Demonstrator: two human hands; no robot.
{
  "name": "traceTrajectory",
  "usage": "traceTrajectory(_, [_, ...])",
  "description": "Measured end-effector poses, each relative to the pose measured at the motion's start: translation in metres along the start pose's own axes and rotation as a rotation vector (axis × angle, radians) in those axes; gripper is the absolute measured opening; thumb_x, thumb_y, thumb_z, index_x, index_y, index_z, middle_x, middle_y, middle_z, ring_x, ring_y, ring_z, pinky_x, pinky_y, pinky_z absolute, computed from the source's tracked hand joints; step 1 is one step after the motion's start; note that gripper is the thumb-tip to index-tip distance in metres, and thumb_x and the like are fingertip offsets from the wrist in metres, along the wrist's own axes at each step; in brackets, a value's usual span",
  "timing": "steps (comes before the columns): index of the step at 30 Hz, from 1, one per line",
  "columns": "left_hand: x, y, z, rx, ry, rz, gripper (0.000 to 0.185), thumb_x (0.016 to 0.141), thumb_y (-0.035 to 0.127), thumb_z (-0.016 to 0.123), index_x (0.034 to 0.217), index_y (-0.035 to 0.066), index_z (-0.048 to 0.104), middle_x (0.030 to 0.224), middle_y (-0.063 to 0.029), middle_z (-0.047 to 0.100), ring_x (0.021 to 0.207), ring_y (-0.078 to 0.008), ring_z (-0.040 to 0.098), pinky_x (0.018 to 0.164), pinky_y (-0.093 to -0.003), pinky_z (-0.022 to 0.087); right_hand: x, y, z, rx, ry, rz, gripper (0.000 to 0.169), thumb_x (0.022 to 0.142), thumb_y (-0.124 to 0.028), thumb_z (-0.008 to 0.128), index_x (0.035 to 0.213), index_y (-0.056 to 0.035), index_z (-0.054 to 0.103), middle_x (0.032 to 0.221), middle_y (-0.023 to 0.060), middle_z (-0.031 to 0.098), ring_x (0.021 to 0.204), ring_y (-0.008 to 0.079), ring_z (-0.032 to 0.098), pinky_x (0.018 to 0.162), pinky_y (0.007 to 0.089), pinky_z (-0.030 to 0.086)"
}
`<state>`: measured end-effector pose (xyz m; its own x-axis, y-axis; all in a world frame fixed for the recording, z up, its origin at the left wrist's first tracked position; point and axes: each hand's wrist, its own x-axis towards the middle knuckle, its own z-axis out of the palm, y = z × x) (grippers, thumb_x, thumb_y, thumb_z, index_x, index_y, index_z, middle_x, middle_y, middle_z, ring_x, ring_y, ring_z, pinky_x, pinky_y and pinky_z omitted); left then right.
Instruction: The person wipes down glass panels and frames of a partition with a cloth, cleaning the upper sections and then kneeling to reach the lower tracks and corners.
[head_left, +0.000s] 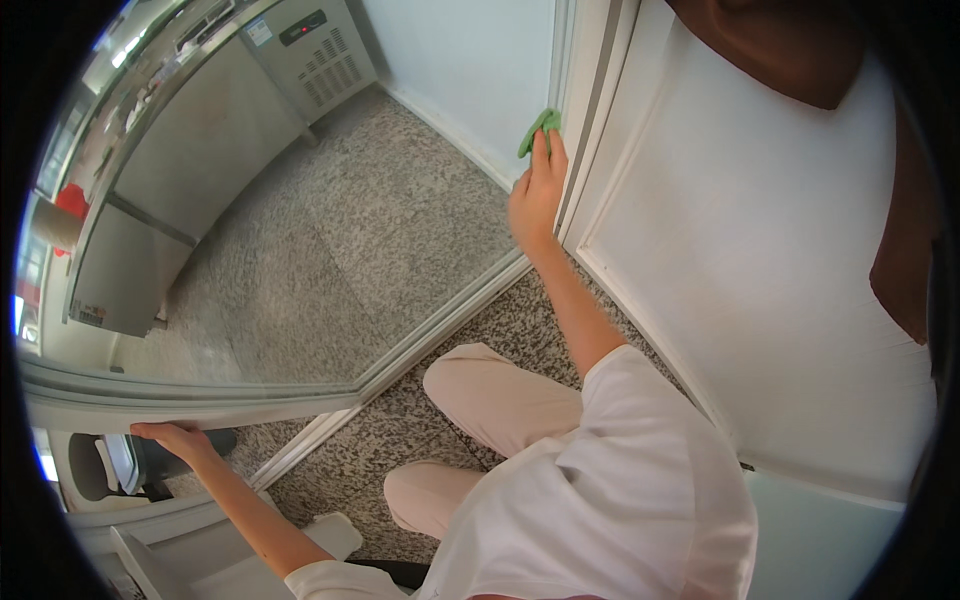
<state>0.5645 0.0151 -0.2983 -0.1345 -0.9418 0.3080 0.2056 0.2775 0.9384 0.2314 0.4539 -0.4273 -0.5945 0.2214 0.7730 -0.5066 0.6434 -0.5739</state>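
Observation:
My right hand (538, 196) presses a folded green cloth (541, 132) against the pane of a white-framed glass door (442, 187), beside the upright of its frame. The fingertips rest on the cloth, and part of it is hidden under them. At the lower left, my left hand (174, 441) grips the white edge (90, 417) of the same door; some of its fingers are hidden behind the edge. Below the pane runs a pale floor track (307, 448).
Through the glass stands a stainless steel counter unit (202, 142) on speckled stone flooring (315, 255). A white panel (750, 225) with brown shapes rises on my right. Beyond the door's edge is a dark grey chair or bin (90, 469). My bent knees (480, 382) are close to the track.

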Motion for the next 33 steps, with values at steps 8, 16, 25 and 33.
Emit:
traceTrajectory(8, [-0.003, 0.003, 0.007, 0.029, -0.04, 0.034, 0.087, 0.088, 0.074, 0.025, 0.148, 0.012, 0.022, 0.149, -0.0096, 0.03, 0.136, -0.0269, 0.031, 0.108, -0.0402, 0.034, 0.005, 0.003, -0.002, -0.012, -0.007, -0.012, 0.05, 0.084, 0.015, 0.043, 0.133, 0.0072, 0.044, 0.139, 0.023, 0.037, 0.127, 0.0354, 0.039, 0.103, 0.0363, 0.037])
traceTrajectory(16, [0.009, -0.004, -0.007, 0.018, -0.062, -0.027, 0.088, 0.087, 0.075, 0.025, 0.149, 0.013, 0.019, 0.151, -0.0093, 0.027, 0.138, -0.028, 0.028, 0.111, -0.0411, 0.03, 0.02, 0.0, -0.001, 0.002, 0.018, -0.035, 0.054, 0.079, 0.017, 0.045, 0.132, 0.0082, 0.041, 0.138, 0.0234, 0.035, 0.123, 0.0376, 0.039, 0.102, 0.0403, 0.037])
traceTrajectory(25, [0.022, -0.013, -0.023, 0.046, -0.111, -0.051, 0.088, 0.087, 0.076, 0.026, 0.147, 0.012, 0.025, 0.147, -0.008, 0.033, 0.134, -0.0262, 0.034, 0.107, -0.0397, 0.035, 0.019, -0.006, -0.002, 0.183, 0.025, -0.02, 0.049, 0.087, 0.012, 0.04, 0.134, 0.0033, 0.044, 0.14, 0.0218, 0.037, 0.129, 0.0353, 0.039, 0.105, 0.0373, 0.035])
traceTrajectory(33, [0.007, -0.005, 0.001, 0.018, -0.049, -0.025, 0.089, 0.084, 0.079, 0.025, 0.147, 0.016, 0.025, 0.15, -0.0079, 0.029, 0.137, -0.0282, 0.03, 0.11, -0.0422, 0.03, 0.127, -0.101, 0.026, 0.405, 0.508, -0.253, 0.044, 0.085, 0.002, 0.046, 0.128, -0.0029, 0.052, 0.131, 0.0178, 0.046, 0.11, 0.03, 0.049, 0.09, 0.0372, 0.038])
